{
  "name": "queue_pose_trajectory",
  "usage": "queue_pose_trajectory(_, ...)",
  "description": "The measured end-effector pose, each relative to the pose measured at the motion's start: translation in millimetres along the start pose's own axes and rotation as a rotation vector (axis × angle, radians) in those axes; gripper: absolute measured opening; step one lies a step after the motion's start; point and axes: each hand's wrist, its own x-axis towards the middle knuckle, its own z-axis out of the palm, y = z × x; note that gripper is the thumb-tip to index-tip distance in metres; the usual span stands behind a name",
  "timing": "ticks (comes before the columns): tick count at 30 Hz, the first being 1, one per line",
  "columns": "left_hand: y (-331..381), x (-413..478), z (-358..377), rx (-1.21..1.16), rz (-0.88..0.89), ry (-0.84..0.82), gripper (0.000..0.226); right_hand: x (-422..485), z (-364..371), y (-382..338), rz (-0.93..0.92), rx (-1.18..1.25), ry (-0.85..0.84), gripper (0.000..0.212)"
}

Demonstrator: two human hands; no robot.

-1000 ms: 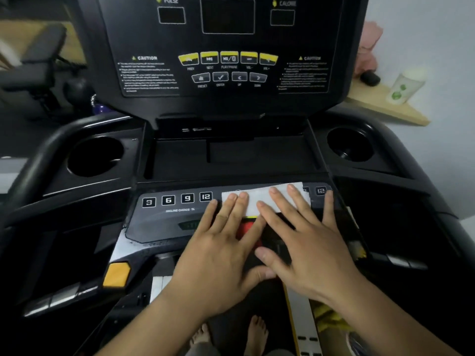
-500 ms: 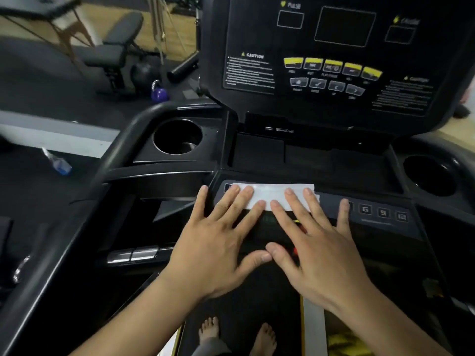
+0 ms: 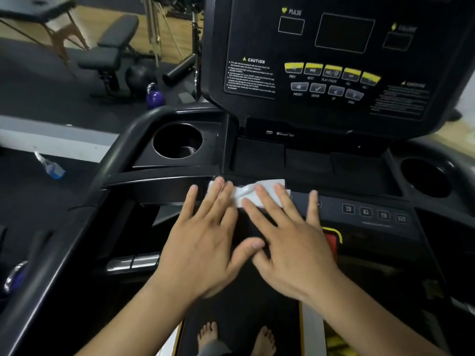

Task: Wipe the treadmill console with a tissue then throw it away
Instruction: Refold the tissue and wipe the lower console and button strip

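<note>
I am working the lower control strip of the black plastic treadmill console (image 3: 359, 227), and the white folded paper tissue (image 3: 259, 192) lies at that strip's far edge, towards its left end, just in front of the ledge that carries the round left cup holder (image 3: 177, 141). My left hand (image 3: 205, 242) and right hand (image 3: 293, 242) are both spread flat with the fingers straight. Neither is gripping. They only press the tissue down through the fingertips, the left on its left end and the right on its right end. The row of numbered keys (image 3: 374, 214) sits bare to the right, and the red stop button (image 3: 331, 240) shows just beside my right hand.

The tissue looks feather-light, limp and thin, and it has already bunched into a ridge between my hands. I judge it will slide easily on the smooth plastic but wrinkle or tear if the two hands push against each other, so even, flat pressure suits it. For lifting it off to bin it, I would pinch that raised middle ridge, since the flat ends lie tight against the panel.
</note>
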Motion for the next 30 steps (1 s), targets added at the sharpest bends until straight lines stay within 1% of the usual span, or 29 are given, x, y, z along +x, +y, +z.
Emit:
queue_pose_trajectory(4, -11.0, -0.3, -0.3, -0.129, -0.101, 0.028, 0.073, 15.9, 2.6, -27.8, -0.072, 0.071, 0.043, 0.07)
queue_pose_trajectory(8, -18.0, -29.3, 18.3, -0.266, -0.107, 0.024, 0.077, 6.3, 12.2, -43.0, -0.152, 0.102, 0.055, 0.072)
queue_pose_trajectory(11, -7.6, -48.9, 27.6, -0.262, -0.082, 0.062, 0.075, -14.6, 23.4, -39.9, -0.197, 0.124, 0.041, 0.071)
queue_pose_trajectory(13, 4.9, -51.4, 31.7, -0.202, -0.078, 0.108, 0.074, -26.7, 25.9, -31.3, -0.196, 0.113, 0.04, 0.069)
queue_pose_trajectory(16, 25.8, -31.1, 30.3, -0.102, -0.047, 0.107, 0.079, -33.8, 20.0, -8.7, -0.123, 0.114, 0.062, 0.068)
queue_pose_trajectory(20, 66.3, 26.2, 22.0, -0.064, 0.06, 0.043, 0.08, -43.9, 10.2, 39.4, 0.076, 0.064, 0.089, 0.066)
queue_pose_trajectory(23, 110.3, 65.5, 22.5, -0.08, 0.189, -0.013, 0.081, -68.1, 10.3, 82.4, 0.242, 0.027, 0.109, 0.066)
queue_pose_trajectory(26, 158.2, 89.7, 24.6, -0.058, 0.364, -0.056, 0.081, -103.0, 18.6, 116.3, 0.38, 0.052, 0.156, 0.067)
queue_pose_trajectory(30, 202.4, 88.9, 31.2, -0.04, 0.543, -0.12, 0.08, -149.2, 38.4, 132.8, 0.466, 0.188, 0.307, 0.064)
